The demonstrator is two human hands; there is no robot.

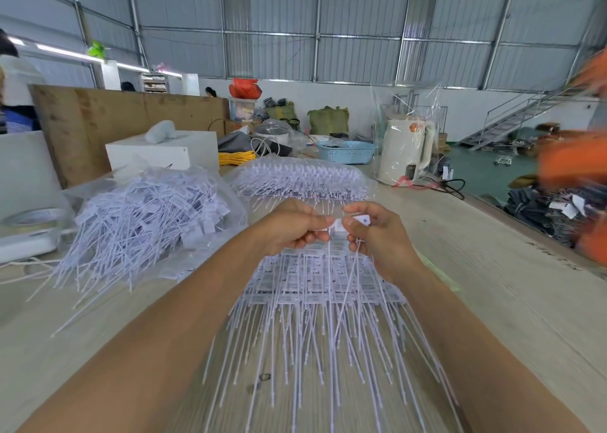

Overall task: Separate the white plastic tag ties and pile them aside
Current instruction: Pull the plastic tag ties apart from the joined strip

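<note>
Both hands meet above the middle of the table (476, 285), over a sheet (328, 288) of joined white ties that lies flat in front of the person. The left hand (289, 229) curls its fingers round a tag at the sheet's far edge. The right hand (374, 235) pinches the next tag (361, 219) between thumb and forefinger, and that tag's thin tail hangs down and toward the person from the pinch. The two hands almost touch, thumb to thumb, so the joint between the two tags lies right between them.

The ties in the sheet all run near to far, tags at the far end and tails fanning toward the near edge. The break therefore seems to run across that axis, left against right, with the right hand pulling its tie away rightward or twisting it off.

The pile (141, 222) of loose ties sits on clear plastic to the far left, well apart from the hands. The left hand is the nearer one to it, while the freed tie is in the right, so dropping it likely means a reach across or a pass. A second bagged sheet stack (305, 176) lies just beyond the hands.
</note>
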